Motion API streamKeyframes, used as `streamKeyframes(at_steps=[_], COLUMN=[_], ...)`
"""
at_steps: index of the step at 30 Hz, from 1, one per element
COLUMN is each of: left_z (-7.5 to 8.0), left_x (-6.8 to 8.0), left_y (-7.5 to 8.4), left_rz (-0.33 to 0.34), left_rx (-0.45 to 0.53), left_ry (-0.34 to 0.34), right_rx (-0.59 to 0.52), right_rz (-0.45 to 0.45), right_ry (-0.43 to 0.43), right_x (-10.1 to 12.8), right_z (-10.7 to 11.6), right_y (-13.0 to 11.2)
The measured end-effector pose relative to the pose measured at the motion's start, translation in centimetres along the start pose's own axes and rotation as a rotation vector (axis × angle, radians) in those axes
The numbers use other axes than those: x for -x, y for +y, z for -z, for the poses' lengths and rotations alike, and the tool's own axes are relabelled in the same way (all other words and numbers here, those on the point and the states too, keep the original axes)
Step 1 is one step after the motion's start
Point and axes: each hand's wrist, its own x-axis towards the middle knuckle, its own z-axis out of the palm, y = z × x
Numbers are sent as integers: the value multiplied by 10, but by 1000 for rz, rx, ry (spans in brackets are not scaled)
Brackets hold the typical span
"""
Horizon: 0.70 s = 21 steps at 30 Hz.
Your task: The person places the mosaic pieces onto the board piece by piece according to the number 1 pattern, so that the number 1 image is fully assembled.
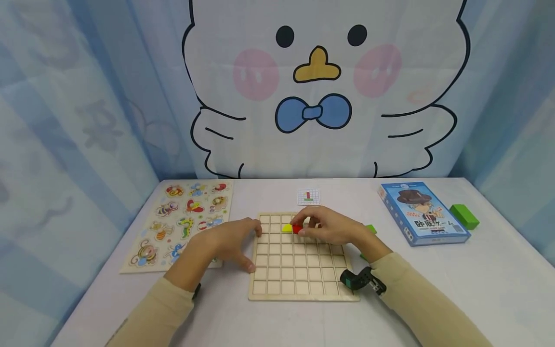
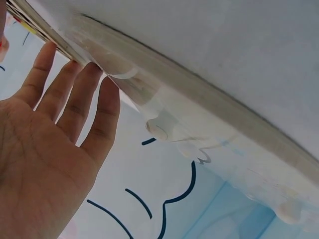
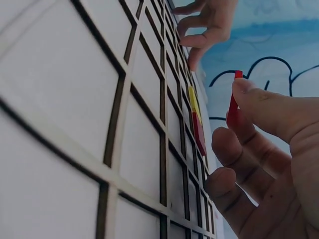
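- A wooden grid board point(image 1: 299, 270) lies at the table's centre, with a yellow tile point(image 1: 286, 228) and a red tile point(image 3: 198, 133) seated in its far rows.
- The right hand point(image 1: 329, 225) hovers over those rows, thumb and fingers pinching a second red piece point(image 3: 232, 107) just above the board.
- The left hand point(image 1: 227, 240) rests at the board's left edge, fingers straight, holding nothing.

Grid board point(image 1: 299, 270) centre of table point(image 1: 477, 289), animal puzzle point(image 1: 182, 221) left, game box point(image 1: 422, 214) right, card point(image 1: 309, 196) behind
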Motion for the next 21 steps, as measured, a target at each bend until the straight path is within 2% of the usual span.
streamKeyframes(at_steps=[5,21], left_z=[2,1], left_x=[0,3], left_y=[0,0], left_rz=[-3,-6], left_rx=[-1,20], left_ry=[-1,11], right_rx=[25,-2], right_rz=[-36,-33], right_ry=[-9,26], right_x=[-1,-2], right_z=[1,-6], right_y=[1,7])
